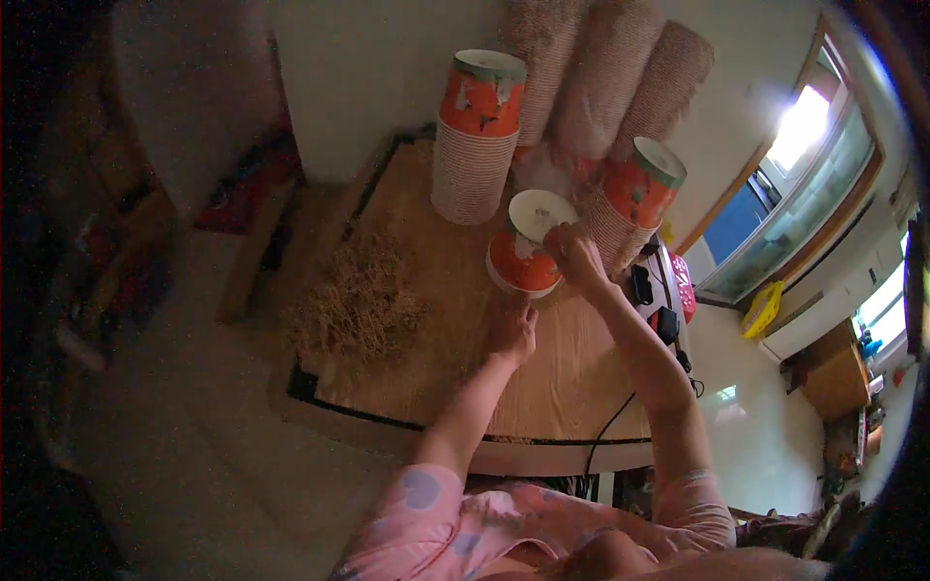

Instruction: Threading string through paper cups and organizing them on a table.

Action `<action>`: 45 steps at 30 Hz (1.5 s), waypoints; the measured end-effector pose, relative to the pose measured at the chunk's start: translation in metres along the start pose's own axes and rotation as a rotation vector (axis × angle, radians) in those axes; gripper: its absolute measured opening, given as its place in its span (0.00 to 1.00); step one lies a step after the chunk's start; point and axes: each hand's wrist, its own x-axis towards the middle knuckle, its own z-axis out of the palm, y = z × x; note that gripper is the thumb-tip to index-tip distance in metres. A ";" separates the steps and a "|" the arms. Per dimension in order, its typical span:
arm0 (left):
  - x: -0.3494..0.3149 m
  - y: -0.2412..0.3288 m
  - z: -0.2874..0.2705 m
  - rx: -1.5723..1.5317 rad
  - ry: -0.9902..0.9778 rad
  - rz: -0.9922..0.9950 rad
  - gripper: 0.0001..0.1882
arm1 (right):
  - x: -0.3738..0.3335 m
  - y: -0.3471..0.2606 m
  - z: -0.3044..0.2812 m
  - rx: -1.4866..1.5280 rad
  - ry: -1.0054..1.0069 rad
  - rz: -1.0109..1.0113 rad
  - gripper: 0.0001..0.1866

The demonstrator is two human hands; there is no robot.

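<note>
An orange paper tub (521, 263) with a green band stands upside down on the wooden table, its round white base facing up. My right hand (577, 256) is closed at the right edge of that base, fingers bent over it; the fingertips are partly hidden. Close to the tub's lower rim, my left hand (513, 334) rests low over the table. Its fingers are dim and blurred, so their grip does not show. Behind stand a tall stack of nested tubs (475, 145) on the left and another stack (635, 198) on the right, both upside down.
A loose heap of thin tan strands (363, 302) lies on the table's left part. Several long columns of nested tubs (601, 77) rise at the back. Small black objects (642, 286) and a cable (612, 421) are along the right edge. A yellow bag (763, 310) is farther right.
</note>
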 end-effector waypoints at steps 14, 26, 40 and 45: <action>0.000 -0.006 0.009 -0.139 0.249 -0.040 0.17 | 0.005 -0.001 0.004 0.100 0.021 0.025 0.05; -0.005 -0.040 0.089 -0.013 0.308 0.144 0.24 | 0.055 0.030 -0.043 0.279 0.272 0.058 0.06; -0.028 0.012 -0.023 -0.099 0.219 0.215 0.15 | -0.143 -0.008 -0.127 1.766 0.697 0.474 0.16; -0.057 0.040 -0.124 -0.338 0.284 0.093 0.11 | -0.260 -0.035 -0.061 2.071 0.653 0.560 0.19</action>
